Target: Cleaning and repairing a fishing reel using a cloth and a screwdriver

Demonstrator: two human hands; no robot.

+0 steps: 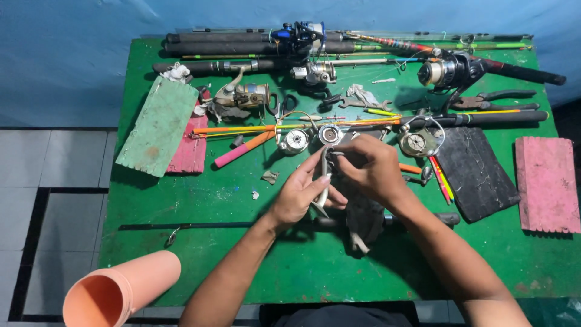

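Item: silver metal reel part (322, 192), slim and curved, smooth and bright, flaring to a foot at its near end. It was held above the middle of the green table (200, 194), between both hands.

Left hand (301, 192): fingers curled, thumb and forefinger pinching the part along its length.

Right hand (367, 168): fingers bunched and pressed together over the part's far end; what the fingertips gripped could not be told.

Beneath the hands: a dark rod (206, 225) lying left to right, with a black, matt reel body (364, 219) under the right wrist.

Far of the hands: round chrome spools (295, 141), orange and yellow rod blanks (242, 129), and a pink tube handle (242, 150).

Right: a black textured pad (478, 172) and a pink ribbed foam block (548, 183). Pliers (493, 100) lay at the far right.

Left: a pale green worn board (158, 125). A peach plastic pipe (121, 289) stood at the near left corner.

Risks, as judged: the polished part looked slippery, so a loosened pinch could drop it among the clutter. Any small fitting released from it could roll off unseen. Loose line strewn on the far side might snag a sleeve or finger.
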